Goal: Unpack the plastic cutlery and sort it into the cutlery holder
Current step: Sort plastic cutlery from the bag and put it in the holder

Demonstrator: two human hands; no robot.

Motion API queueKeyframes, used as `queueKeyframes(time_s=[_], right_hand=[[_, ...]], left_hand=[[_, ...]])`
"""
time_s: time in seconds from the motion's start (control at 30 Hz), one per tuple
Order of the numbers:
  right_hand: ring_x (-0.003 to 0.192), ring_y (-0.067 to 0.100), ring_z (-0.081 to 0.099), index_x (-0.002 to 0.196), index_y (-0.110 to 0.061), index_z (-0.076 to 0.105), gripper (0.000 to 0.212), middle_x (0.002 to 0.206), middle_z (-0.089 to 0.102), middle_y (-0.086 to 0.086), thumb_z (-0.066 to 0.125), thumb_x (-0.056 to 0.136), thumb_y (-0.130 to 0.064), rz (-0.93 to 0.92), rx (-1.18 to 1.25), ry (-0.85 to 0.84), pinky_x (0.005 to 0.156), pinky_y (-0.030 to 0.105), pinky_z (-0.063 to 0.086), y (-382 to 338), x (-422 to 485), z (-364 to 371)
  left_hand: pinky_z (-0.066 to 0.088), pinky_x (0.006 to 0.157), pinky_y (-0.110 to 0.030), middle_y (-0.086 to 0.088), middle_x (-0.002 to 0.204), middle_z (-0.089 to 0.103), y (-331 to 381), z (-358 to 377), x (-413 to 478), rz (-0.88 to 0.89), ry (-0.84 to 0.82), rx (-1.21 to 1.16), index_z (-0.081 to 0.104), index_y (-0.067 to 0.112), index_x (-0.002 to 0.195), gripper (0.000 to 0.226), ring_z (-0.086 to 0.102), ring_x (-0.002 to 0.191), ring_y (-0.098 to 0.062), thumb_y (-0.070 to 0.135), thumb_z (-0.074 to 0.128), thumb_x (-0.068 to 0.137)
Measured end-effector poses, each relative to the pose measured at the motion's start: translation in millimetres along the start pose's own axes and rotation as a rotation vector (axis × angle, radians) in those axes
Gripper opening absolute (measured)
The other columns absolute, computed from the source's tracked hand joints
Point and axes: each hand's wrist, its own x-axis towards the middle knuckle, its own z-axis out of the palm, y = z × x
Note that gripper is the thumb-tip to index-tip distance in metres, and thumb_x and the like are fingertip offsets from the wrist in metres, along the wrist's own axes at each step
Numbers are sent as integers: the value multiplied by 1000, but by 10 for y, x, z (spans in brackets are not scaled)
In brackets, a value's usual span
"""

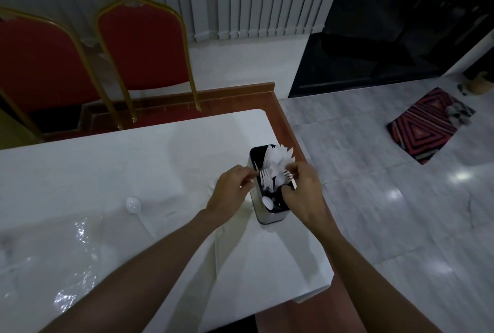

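Two hands [231,191] [304,191] each pinch a fork [266,177] above the holder [270,219].

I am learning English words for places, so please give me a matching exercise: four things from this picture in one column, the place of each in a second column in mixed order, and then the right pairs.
Things
1. loose spoon
2. holder
3. rug
4. chairs

Places
a. on the floor
b. behind the table
c. standing near the table's right edge
d. lying on the table, left of the holder

Pairs: 1-d; 2-c; 3-a; 4-b
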Motion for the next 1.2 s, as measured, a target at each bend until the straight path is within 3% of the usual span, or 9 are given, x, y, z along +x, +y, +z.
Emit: queueKeyframes(time_s=[0.1, 0.2, 0.3, 0.47, 0.63, 0.73, 0.87, 1.07, 1.2], right_hand=[[93, 11, 51, 109, -9, 56, 28, 102, 51, -5, 64, 83, -5, -160, 31, 120, 79, 22, 45, -209, -74, -3], [75, 2, 54, 105, -12, 61, 20, 90, 58, -7, 63, 85, -9, -305, 50, -61, 68, 11, 43, -446, -113, 230], [72, 12, 63, 96, -10, 64, 11, 84, 68, 2, 64, 85, -12, -342, -25, -315, 67, 24, 51, -518, -217, 691], [89, 29, 64, 84, -14, 58, 31, 85, 60, 9, 66, 84, -44, 84, -360, -702, 64, 28, 42, -296, -513, 1388], [102, 25, 61, 105, -11, 59, 39, 110, 61, 9, 66, 85, -44, 277, -366, -710, 78, 30, 48, -217, -854, 1732], [90, 23, 61, 89, -15, 51, 22, 100, 62, 9, 62, 89, -34, 264, -347, -708, 70, 28, 47, -240, -838, 1789], [72, 24, 54, 87, -11, 43, 20, 84, 54, 8, 56, 90, -26, 197, -302, -536, 53, 28, 38, -406, -569, 1726], [94, 33, 62, 112, -5, 42, 29, 107, 61, 17, 58, 90, -15, 231, -286, -442, 68, 35, 46, -490, -133, 1852], [104, 33, 60, 121, -4, 41, 46, 116, 57, 15, 67, 89, -23, 267, -275, -426, 82, 40, 51, -482, -92, 1960]], left_hand=[[54, 80, -30, -4, 94, 68, -171, -159, -98, -77, 105, -33, 69, 10, 101, 16, 64, 85, -17, 7, 64, 87], [52, 81, -29, -6, 93, 70, -491, -370, -244, -243, 209, 6, 70, 9, 98, 13, 66, 85, -20, 12, 65, 86], [48, 80, -28, -11, 91, 72, -852, -573, -458, -455, 290, 59, 69, 7, 97, 14, 68, 85, -25, 15, 67, 85], [47, 86, -33, -17, 97, 71, -1322, -787, -783, -910, 364, 33, 69, 3, 98, 22, 64, 99, -33, 16, 69, 81], [52, 86, -42, -24, 104, 64, -1805, -784, -917, -1206, 359, -32, 61, -9, 101, 61, 62, 99, -38, 39, 73, 67], [49, 89, -42, -23, 114, 60, -1802, -799, -873, -1249, 417, -26, 51, -10, 113, 61, 59, 108, -38, 30, 75, 73], [52, 73, -35, -19, 90, 70, -1821, -805, -894, -1197, 342, -12, 68, -4, 93, 34, 67, 86, -32, 24, 72, 76], [38, 48, -9, 3, 60, 63, -1481, -611, -967, -939, 195, -180, 69, 13, 77, 13, 59, 57, -12, 25, 75, 78], [40, 47, -6, 3, 63, 63, -1322, -504, -951, -873, 132, -327, 72, 11, 85, 8, 56, 47, -2, 18, 73, 81]])
